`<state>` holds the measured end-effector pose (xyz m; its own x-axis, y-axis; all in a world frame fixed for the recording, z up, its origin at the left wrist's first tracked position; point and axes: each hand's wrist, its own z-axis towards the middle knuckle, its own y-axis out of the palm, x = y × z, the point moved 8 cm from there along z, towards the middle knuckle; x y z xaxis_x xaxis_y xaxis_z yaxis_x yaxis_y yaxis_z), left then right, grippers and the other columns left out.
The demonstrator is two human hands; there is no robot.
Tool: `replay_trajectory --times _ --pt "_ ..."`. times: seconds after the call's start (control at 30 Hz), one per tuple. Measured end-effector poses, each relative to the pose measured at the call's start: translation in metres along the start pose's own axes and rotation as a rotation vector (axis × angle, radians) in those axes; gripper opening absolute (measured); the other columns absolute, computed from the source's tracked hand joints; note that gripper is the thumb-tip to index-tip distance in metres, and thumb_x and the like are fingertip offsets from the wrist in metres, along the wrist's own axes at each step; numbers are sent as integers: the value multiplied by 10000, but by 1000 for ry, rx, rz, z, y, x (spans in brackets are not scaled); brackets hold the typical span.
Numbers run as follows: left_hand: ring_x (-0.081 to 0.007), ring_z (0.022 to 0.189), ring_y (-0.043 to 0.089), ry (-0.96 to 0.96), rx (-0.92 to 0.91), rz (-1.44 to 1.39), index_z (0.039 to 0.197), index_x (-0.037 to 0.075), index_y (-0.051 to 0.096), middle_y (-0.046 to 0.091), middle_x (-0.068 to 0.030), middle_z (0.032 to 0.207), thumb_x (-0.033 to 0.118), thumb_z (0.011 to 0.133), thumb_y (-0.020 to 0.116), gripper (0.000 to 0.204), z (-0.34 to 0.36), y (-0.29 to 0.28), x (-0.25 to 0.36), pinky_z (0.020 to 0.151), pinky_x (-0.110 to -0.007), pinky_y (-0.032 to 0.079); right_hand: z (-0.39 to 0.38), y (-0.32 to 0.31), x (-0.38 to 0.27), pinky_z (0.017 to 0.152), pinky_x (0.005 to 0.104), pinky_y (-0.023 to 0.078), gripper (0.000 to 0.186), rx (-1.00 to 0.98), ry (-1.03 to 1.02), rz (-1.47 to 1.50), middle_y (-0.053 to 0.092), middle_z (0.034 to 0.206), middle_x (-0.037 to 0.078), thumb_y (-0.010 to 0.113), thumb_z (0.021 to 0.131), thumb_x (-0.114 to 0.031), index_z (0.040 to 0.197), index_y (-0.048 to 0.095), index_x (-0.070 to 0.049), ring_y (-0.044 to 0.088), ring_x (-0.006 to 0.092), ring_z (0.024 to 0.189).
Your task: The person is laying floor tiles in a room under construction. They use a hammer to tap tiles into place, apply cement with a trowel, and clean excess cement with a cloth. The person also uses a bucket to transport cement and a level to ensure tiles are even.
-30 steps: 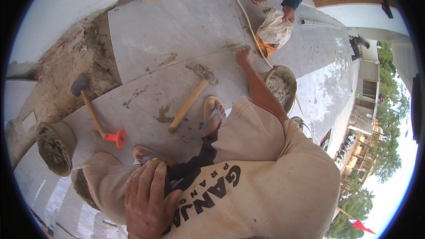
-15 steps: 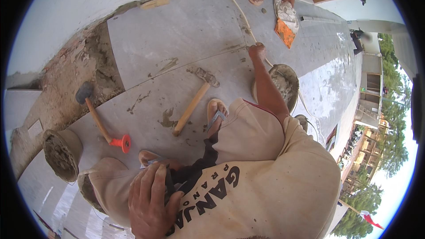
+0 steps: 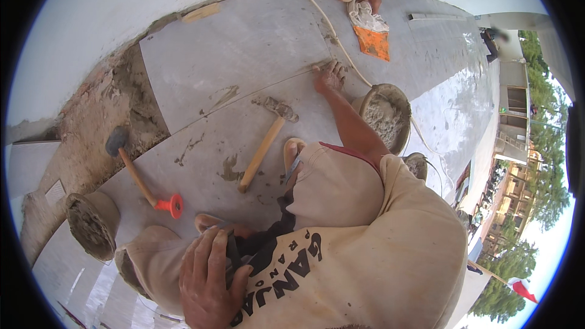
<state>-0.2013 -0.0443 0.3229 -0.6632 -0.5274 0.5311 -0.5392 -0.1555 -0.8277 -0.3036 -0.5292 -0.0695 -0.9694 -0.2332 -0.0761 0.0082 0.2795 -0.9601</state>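
Observation:
My right hand (image 3: 331, 77), fingers apart, reaches to the grey floor tiles (image 3: 237, 36) at a joint between them. It appears to hold nothing. My left hand (image 3: 210, 277) lies with its fingers extended over my bent knee, thumb apart, beside a dark patch whose nature I cannot make out. Between my arms a hammer (image 3: 262, 152) with a wooden handle and mortar-smeared head lies on the tile. Further left is a rubber mallet (image 3: 137, 173) with a black head and a red-orange handle end. A bucket of wet mortar (image 3: 390, 116) stands beside my right forearm.
Another mortar bucket (image 3: 91, 225) stands at left, by an untiled strip of rubble and mortar (image 3: 116, 103) along the wall. A pale cable (image 3: 329, 24) crosses the tiles. At the top, a co-worker's hand (image 3: 370, 1) grips a white-and-orange sack (image 3: 370, 33).
My right hand has moved left, off the cable and down to the tile joint, its fingers spreading from a closed grip. The co-worker's sack has shifted left. My left hand stays on the knee.

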Motion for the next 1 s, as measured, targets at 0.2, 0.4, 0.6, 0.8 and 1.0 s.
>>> replay_trajectory --times 0.2,0.4,0.6,0.8,1.0 --pt "-426 1036 619 -5 -9 3 1370 55 512 624 -214 1236 179 768 783 672 0 3 -3 854 -490 515 -5 1 -3 1218 521 133 911 49 -67 -53 114 1634 245 393 987 -596 1556 99 52 84 367 1528" --pt "-427 1046 609 -14 -37 -5 1386 54 503 613 -216 1257 170 773 779 683 3 5 -3 866 -493 506 -1 7 -11 1228 520 68 938 86 -73 -4 37 1647 230 364 977 -639 1573 45 11 10 357 1535" --pt "-437 1078 596 -25 -69 -30 1388 41 501 599 -234 1274 154 775 777 682 5 9 -7 898 -493 495 3 10 -21 1225 533 36 949 159 -148 -11 43 1640 250 385 973 -630 1569 41 23 11 372 1532" --pt "-441 1127 584 -50 -91 -58 1385 33 499 587 -238 1291 134 781 771 670 6 11 -8 929 -492 488 11 10 -30 1226 531 28 929 182 -260 -13 75 1631 266 364 982 -624 1561 73 42 35 377 1529" --pt "-432 1139 586 -60 -93 -84 1381 34 500 588 -233 1293 93 768 774 673 12 9 -7 932 -484 491 -2 11 -58 1216 546 57 863 191 -425 38 166 1599 302 376 1002 -554 1541 136 75 110 414 1511"
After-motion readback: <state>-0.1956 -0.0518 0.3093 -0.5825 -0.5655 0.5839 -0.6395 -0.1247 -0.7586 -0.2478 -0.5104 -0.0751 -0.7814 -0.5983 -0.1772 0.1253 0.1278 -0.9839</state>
